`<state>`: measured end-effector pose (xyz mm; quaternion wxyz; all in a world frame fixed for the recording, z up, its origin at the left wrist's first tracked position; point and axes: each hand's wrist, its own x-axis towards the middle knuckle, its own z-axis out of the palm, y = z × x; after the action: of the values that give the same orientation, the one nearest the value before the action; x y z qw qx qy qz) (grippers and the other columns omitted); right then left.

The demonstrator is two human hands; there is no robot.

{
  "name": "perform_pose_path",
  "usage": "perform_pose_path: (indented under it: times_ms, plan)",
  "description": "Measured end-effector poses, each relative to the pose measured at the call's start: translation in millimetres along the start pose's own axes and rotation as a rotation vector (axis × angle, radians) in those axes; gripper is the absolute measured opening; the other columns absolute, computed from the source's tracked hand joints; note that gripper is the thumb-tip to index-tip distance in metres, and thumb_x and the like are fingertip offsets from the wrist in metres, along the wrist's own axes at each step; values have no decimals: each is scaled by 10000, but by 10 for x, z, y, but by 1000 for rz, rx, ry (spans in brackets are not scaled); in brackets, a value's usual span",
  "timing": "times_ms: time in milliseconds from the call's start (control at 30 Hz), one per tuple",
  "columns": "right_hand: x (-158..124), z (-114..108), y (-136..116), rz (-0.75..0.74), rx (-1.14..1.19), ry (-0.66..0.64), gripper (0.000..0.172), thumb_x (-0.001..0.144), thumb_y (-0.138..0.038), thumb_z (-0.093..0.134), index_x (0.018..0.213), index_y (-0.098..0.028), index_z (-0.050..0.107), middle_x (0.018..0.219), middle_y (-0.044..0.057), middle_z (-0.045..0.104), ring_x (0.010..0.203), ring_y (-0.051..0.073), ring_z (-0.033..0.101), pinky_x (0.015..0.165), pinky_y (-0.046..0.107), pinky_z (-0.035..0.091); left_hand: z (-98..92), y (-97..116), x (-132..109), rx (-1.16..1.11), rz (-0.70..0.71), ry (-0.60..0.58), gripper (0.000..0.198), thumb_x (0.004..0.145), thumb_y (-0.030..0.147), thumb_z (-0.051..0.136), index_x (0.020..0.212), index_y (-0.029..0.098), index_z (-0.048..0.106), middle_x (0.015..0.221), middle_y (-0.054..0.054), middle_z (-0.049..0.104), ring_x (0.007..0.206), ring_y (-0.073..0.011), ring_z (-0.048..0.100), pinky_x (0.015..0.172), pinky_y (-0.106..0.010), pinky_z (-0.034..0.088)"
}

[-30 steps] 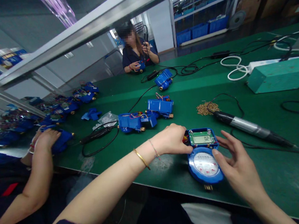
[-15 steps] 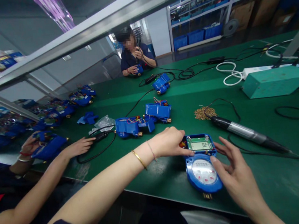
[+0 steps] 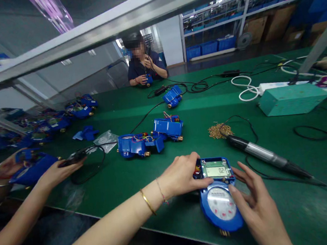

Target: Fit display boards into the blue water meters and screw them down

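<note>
A blue meter [image 3: 222,206] with a round dial and an open upper box lies on the green table near its front edge. The box's green board carries a display [image 3: 215,171] that reads 0.2. My left hand [image 3: 181,175] grips the box's left side, its thumb over the lower left corner. Around the right side of the meter curves my right hand [image 3: 257,206], thumb at the dial's upper right rim and fingers beside the box. An electric screwdriver [image 3: 268,157] lies to the right, its black end beside a pile of small brass screws [image 3: 220,131].
More blue meters [image 3: 168,129] sit left of centre, by a plastic bag [image 3: 105,141]. At the left, a co-worker's hands [image 3: 54,173] hold a meter and a black tool. Another person [image 3: 146,63] sits opposite. A green box [image 3: 295,99] and cables lie right.
The view has shifted, so the table's contents appear further left and most sit lower. The co-worker's hand at the left has lifted the black tool. My hands keep their places on the meter.
</note>
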<state>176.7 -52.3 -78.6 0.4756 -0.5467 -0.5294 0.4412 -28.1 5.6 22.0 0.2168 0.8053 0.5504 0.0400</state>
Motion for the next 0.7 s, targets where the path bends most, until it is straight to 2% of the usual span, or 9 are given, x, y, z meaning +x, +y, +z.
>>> perform_pose_path:
  times_ms: [200, 333, 433, 533, 600, 700]
  plan:
    - [-13, 27, 8, -1, 7, -8, 660, 901, -462, 622, 1472, -261, 358, 1413, 142, 547, 1269, 284, 565, 884, 374, 605, 10, -43, 46, 146, 71, -58, 554, 839, 595, 634, 1107, 116, 555, 960, -137, 733, 835, -313, 729, 715, -351, 530]
    - [-3, 45, -44, -40, -45, 11, 621, 929, -443, 585, 1474, -259, 349, 1386, 128, 569, 1263, 270, 570, 877, 368, 607, 20, -70, 59, 155, 64, -56, 545, 809, 591, 660, 1080, 129, 558, 925, -122, 738, 836, -315, 730, 707, -345, 534]
    - [80, -59, -115, -247, -234, 21, 468, 920, -420, 609, 1355, -276, 513, 1339, 96, 591, 1191, 270, 611, 904, 404, 585, 29, -82, 51, 106, 44, -30, 546, 785, 589, 680, 1075, 143, 557, 925, -112, 740, 843, -302, 728, 708, -330, 532]
    - [214, -221, -253, -569, -457, 42, 180, 905, -364, 648, 1053, -271, 692, 1226, 73, 609, 1124, 266, 600, 918, 424, 529, 41, -93, 43, 71, 42, -24, 556, 782, 601, 682, 1076, 145, 560, 962, -121, 738, 847, -297, 723, 694, -326, 530]
    - [302, -296, -373, -728, -528, -18, 86, 912, -289, 643, 957, -255, 708, 1093, 71, 617, 1029, 239, 597, 856, 384, 512, 47, -98, 41, 62, 53, -20, 573, 780, 617, 679, 1081, 144, 559, 972, -128, 736, 854, -302, 721, 691, -332, 529]
    - [406, -322, -531, -840, -584, -122, 79, 925, -204, 621, 947, -228, 693, 910, 54, 602, 875, 204, 580, 747, 336, 479, 54, -100, 37, 60, 59, -11, 591, 782, 632, 671, 1088, 142, 550, 950, -126, 736, 853, -307, 719, 689, -338, 526]
